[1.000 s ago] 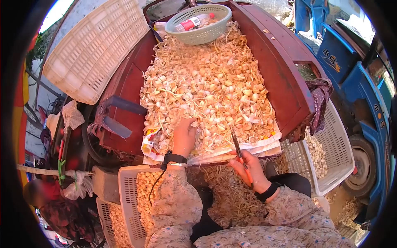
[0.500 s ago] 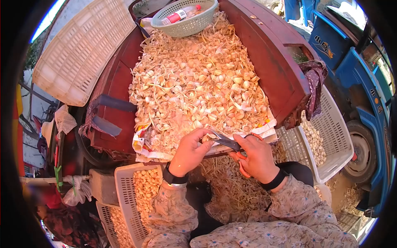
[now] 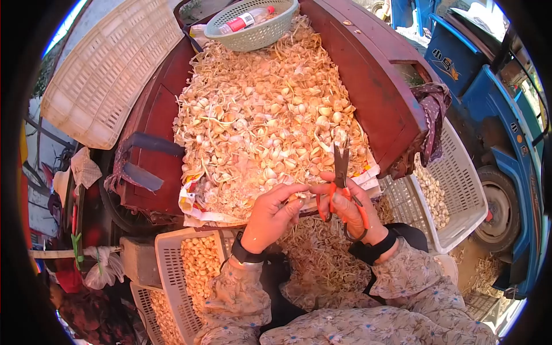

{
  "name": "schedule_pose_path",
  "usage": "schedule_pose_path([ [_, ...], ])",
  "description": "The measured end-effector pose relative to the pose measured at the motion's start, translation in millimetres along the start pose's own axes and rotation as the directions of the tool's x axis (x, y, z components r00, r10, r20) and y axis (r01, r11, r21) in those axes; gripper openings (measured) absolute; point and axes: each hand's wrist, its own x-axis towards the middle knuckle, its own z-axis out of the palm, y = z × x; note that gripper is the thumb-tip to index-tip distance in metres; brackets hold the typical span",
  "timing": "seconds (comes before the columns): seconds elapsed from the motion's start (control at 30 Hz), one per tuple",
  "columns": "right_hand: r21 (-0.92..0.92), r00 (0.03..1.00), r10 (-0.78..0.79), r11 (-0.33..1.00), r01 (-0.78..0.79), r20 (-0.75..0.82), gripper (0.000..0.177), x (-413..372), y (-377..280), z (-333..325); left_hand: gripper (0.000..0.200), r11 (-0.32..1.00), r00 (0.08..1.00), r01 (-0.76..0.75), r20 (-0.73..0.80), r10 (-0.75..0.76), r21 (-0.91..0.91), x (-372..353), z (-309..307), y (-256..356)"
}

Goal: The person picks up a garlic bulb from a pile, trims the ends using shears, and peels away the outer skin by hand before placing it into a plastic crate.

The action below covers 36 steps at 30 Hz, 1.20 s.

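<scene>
My left hand [image 3: 271, 217] pinches a small garlic clove [image 3: 296, 197] between thumb and fingers at the front edge of a heap of garlic [image 3: 259, 126]. Wrapped round the orange handles of a pair of scissors [image 3: 341, 167], my right hand [image 3: 356, 213] is just to the right of it. The dark blades point up and away over the heap, slightly apart. The right hand's outstretched fingertips come close to the clove; whether they touch it is unclear.
A green basket [image 3: 253, 39] holding a bottle stands behind the heap. Crates of cloves sit at lower left [image 3: 167, 259] and right [image 3: 460, 221]. An empty crate [image 3: 109, 69] leans at upper left. Dark red panels [image 3: 374, 86] flank the heap. A blue vehicle [image 3: 509, 144] stands right.
The scissors have swung from pointing left at my left hand to pointing up, away from the clove. My left hand has shifted slightly right and down.
</scene>
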Motion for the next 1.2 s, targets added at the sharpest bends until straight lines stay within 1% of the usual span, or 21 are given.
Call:
schedule_pose_path([
  [0.07, -0.019, 0.999, -0.048, 0.999, 0.048, 0.015, 0.047, 1.0, 9.3, 5.2, 0.028, 0.988, 0.994, 0.106, 0.04, -0.102, -0.113, -1.2, 9.8, 8.1],
  [0.1, -0.04, 0.998, -0.033, 0.999, 0.035, 0.051, 0.054, 2.3, 11.7, 2.9, 0.028, 0.985, 0.992, 0.117, 0.056, -0.111, -0.126, -1.8, 14.8, 6.5],
  [0.2, 0.065, 0.996, 0.077, 0.995, -0.08, 0.037, 0.054, -1.6, -0.8, 9.6, 0.031, 0.969, 0.985, 0.154, 0.101, -0.137, -0.192, -5.1, 22.6, 2.7],
  [0.23, 0.02, 0.996, 0.064, 0.998, -0.065, 0.055, 0.05, -0.4, 2.1, 4.6, 0.032, 0.958, 0.982, 0.17, 0.119, -0.145, -0.232, -4.8, 22.9, 1.3],
  [0.27, 0.059, 0.995, 0.077, 0.995, -0.081, 0.063, 0.049, -2.0, 1.7, 3.0, 0.033, 0.945, 0.979, 0.185, 0.137, -0.153, -0.271, -5.1, 23.2, 0.2],
  [0.33, 0.138, 0.992, 0.098, 0.984, -0.109, 0.086, 0.047, -4.0, 0.0, 2.1, 0.033, 0.891, 0.975, 0.204, 0.171, -0.145, -0.405, -8.9, 23.1, 1.7],
  [0.37, 0.102, 0.989, 0.112, 0.987, -0.122, 0.1, 0.043, -5.2, -3.4, -1.7, 0.033, 0.857, 0.972, 0.213, 0.187, -0.14, -0.469, -10.6, 23.0, 2.2],
  [0.47, 0.062, 0.996, 0.087, 0.994, -0.089, 0.037, 0.043, -8.3, -2.6, -4.2, 0.029, 0.72, 0.99, 0.088, -0.017, -0.138, -0.689, -5.1, 14.8, -9.8],
  [0.5, 0.016, 0.996, 0.085, 0.996, -0.086, 0.023, 0.042, -8.0, -2.3, -4.3, 0.024, 0.764, 0.989, 0.094, -0.029, -0.146, -0.639, -4.3, 14.1, -8.7],
  [0.53, -0.029, 0.996, 0.083, 0.996, -0.083, 0.014, 0.042, -7.1, -1.8, -3.6, 0.023, 0.761, 0.984, 0.144, 0.009, -0.178, -0.632, -5.6, 17.0, -9.4],
  [0.6, -0.12, 0.996, 0.09, 0.989, -0.09, -0.007, 0.04, -3.8, 0.5, -1.3, 0.022, 0.752, 0.968, 0.231, 0.067, -0.242, -0.618, -8.9, 30.7, -12.7],
  [0.63, -0.167, 0.995, 0.094, 0.981, -0.097, -0.024, 0.04, -3.2, 1.9, -1.2, 0.019, 0.702, 0.948, 0.262, 0.041, -0.316, -0.662, -8.7, 35.2, -10.9],
  [0.7, -0.208, 0.99, 0.123, 0.969, -0.134, -0.064, 0.037, -3.2, 3.1, -3.7, 0.018, 0.668, 0.955, 0.25, 0.065, -0.289, -0.701, -10.4, 41.1, -20.5],
  [0.8, -0.249, 0.989, 0.096, 0.961, -0.122, -0.114, 0.037, -6.0, 0.3, 0.5, 0.016, 0.635, 0.96, 0.251, 0.101, -0.263, -0.731, -10.7, 41.6, -32.1],
  [0.93, -0.224, 0.993, 0.008, 0.974, -0.033, -0.114, 0.033, -4.9, 14.2, -4.7, 0.013, 0.628, 0.951, 0.253, 0.071, -0.3, -0.735, -8.8, 51.7, -17.8],
  [1.0, -0.25, 0.984, -0.037, 0.968, -0.008, -0.176, 0.033, -4.5, 10.8, -0.5, 0.013, 0.654, 0.958, 0.239, 0.064, -0.279, -0.717, -11.1, 54.2, -21.7],
  [1.03, -0.259, 0.976, -0.057, 0.966, 0.001, -0.209, 0.033, -3.2, 8.0, -1.0, 0.015, 0.649, 0.956, 0.281, 0.144, -0.257, -0.707, -14.2, 58.2, -27.3],
  [1.1, -0.268, 0.967, -0.068, 0.963, 0.0, -0.246, 0.036, -1.6, 4.2, 0.3, 0.012, 0.525, 0.954, 0.275, 0.162, -0.251, -0.806, -15.6, 62.6, -23.9],
  [1.13, -0.279, 0.965, -0.124, 0.959, 0.056, -0.232, 0.036, -2.0, 2.7, -0.7, 0.011, 0.458, 0.955, 0.266, 0.168, -0.244, -0.848, -15.4, 63.0, -22.2],
  [1.17, -0.287, 0.959, -0.183, 0.951, 0.116, -0.215, 0.037, -2.0, 1.2, -2.7, 0.008, 0.501, 0.964, 0.234, 0.132, -0.232, -0.833, -12.4, 51.2, -22.7],
  [1.2, -0.292, 0.95, -0.238, 0.941, 0.174, -0.201, 0.038, -2.1, 1.0, -3.0, 0.006, 0.435, 0.952, 0.239, 0.122, -0.28, -0.868, -8.9, 45.9, -23.8],
])
